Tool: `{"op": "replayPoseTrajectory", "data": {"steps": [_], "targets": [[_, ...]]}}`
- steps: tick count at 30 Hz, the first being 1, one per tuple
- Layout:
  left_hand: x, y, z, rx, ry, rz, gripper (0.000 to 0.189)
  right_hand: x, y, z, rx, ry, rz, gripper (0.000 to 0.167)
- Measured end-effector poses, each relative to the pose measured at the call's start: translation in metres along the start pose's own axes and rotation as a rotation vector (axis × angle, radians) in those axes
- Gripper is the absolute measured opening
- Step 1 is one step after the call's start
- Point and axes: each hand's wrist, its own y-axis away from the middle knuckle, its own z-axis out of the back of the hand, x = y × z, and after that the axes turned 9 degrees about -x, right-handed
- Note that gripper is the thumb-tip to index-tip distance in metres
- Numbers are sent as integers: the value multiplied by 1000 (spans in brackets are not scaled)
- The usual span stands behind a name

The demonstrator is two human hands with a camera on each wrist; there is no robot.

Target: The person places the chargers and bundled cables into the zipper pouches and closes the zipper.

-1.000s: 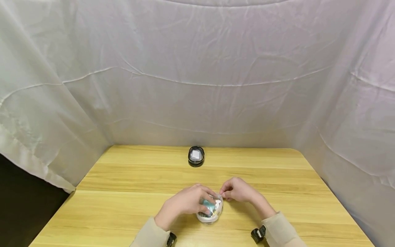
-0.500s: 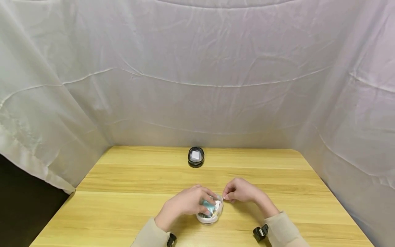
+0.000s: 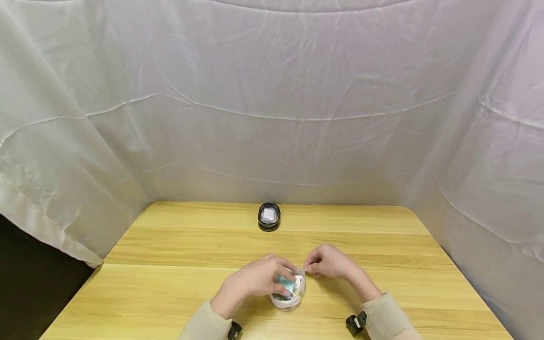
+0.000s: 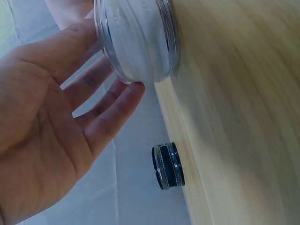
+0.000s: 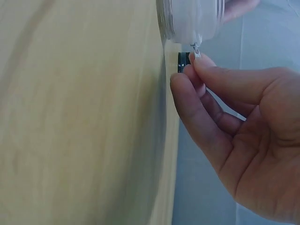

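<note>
A small rounded clear zip case (image 3: 287, 302) with a white zip band stands on the table, with a teal piece and something white showing through its top. My left hand (image 3: 257, 277) holds it from above and the left, fingers and thumb spread over its top and sides. At the case's far right side, my right hand (image 3: 332, 262) pinches the small metal zipper pull (image 5: 197, 50) between thumb and forefinger. In the left wrist view, the left fingers curve around the end of the case (image 4: 138, 42).
A second zip case (image 3: 269, 217), black-edged with a white piece inside, stands near the back edge of the wooden table (image 3: 191, 245). Grey cloth (image 3: 272, 141) hangs behind and at both sides. Black cameras are strapped to both wrists.
The right hand shifted slightly to the right and nearer with the zipper pull, then back left close to the case. The left hand keeps its hold.
</note>
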Motion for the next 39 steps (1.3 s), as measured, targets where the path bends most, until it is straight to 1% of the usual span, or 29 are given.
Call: {"op": "replayPoseTrajectory", "data": {"steps": [5,8,12,18,24,28,35,39], "targets": [[-2,1,3,-16,-12,-34,31,2,-2,-4,-20,-10,-4,10],[-4,1,4,-24,-17,-56,35,3,-2,-6,-28,0,-9,11],[-5,0,3,-26,-20,-74,39,3,-3,-8,-42,14,6,11],[-5,0,2,-9,5,-79,39,2,-3,-9,-40,-19,10,10],[-4,1,1,-11,2,-85,35,1,-2,-8,-27,-24,12,9],[-3,2,0,-13,11,-63,34,1,-2,-7,-19,-24,3,9],[-2,1,-2,-8,41,15,31,-2,-2,-6,-12,-13,7,9],[-3,1,-3,-4,42,42,30,-2,-2,-4,-5,-16,14,9]]}}
